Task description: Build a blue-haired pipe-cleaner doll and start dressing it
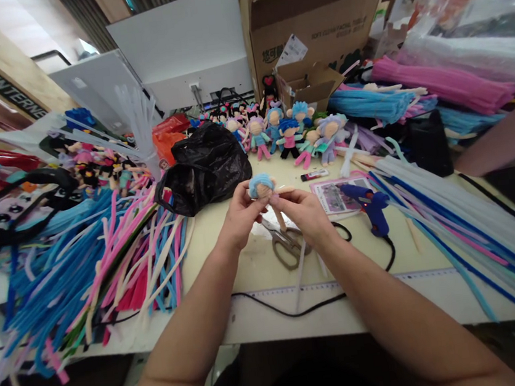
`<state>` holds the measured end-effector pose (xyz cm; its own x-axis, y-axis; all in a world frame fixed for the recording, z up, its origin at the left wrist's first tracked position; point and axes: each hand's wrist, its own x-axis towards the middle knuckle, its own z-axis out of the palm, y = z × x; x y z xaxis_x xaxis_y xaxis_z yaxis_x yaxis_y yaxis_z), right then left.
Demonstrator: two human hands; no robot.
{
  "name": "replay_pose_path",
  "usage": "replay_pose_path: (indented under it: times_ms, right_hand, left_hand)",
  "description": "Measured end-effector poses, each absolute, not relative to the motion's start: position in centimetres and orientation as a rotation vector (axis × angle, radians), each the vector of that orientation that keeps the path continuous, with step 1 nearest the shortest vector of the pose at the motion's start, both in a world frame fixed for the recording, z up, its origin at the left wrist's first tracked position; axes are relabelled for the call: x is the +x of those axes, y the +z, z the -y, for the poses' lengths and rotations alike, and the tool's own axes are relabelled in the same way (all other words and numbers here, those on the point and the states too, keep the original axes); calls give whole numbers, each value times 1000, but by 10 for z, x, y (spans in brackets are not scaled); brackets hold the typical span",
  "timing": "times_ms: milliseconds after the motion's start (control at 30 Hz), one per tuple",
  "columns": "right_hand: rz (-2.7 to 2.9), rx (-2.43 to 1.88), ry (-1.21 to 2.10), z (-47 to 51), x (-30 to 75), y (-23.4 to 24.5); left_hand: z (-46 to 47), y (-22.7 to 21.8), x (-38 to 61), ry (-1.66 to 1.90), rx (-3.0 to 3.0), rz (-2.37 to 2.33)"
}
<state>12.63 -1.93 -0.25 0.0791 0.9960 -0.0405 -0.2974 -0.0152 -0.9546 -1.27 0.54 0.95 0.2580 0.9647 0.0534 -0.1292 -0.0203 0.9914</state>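
Observation:
A small pipe-cleaner doll [262,187] with light blue hair and a beige face is held up above the table. My left hand [240,215] pinches the head from its left side. On the other side, my right hand [303,211] has thumb and fingers closed on the doll's beige stem just beside the head. A beige length hangs down between the hands. Right under them lie scissors [287,256] with grey-brown handles, partly covered by my right hand. A white strip [300,275] rests near the handles.
A blue glue gun [373,207] lies at right on a printed card [332,197], its black cord [294,314] crossing the front. Pipe cleaners [71,270] pile up at left, more [464,213] at right. Finished dolls [288,137] and a black plastic bag [210,161] stand behind.

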Motion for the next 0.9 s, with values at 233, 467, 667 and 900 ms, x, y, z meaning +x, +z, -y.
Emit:
replay_pose_path:
  times_ms: [233,467,667,900]
  right_hand:
    - [873,-1076,1297,20,124,1]
    - [878,-1055,1298,18,125,-4]
    - [885,-1057,1289,17,123,-4]
    - [854,-1071,1303,19,123,-1]
  left_hand:
    - [-6,9,-12,1049,1131,-903]
    - [-6,10,-11,1044,1122,-907]
    - [-6,8,-9,1066,1150,-909]
    - [-6,8,-10,1052,1128,-879]
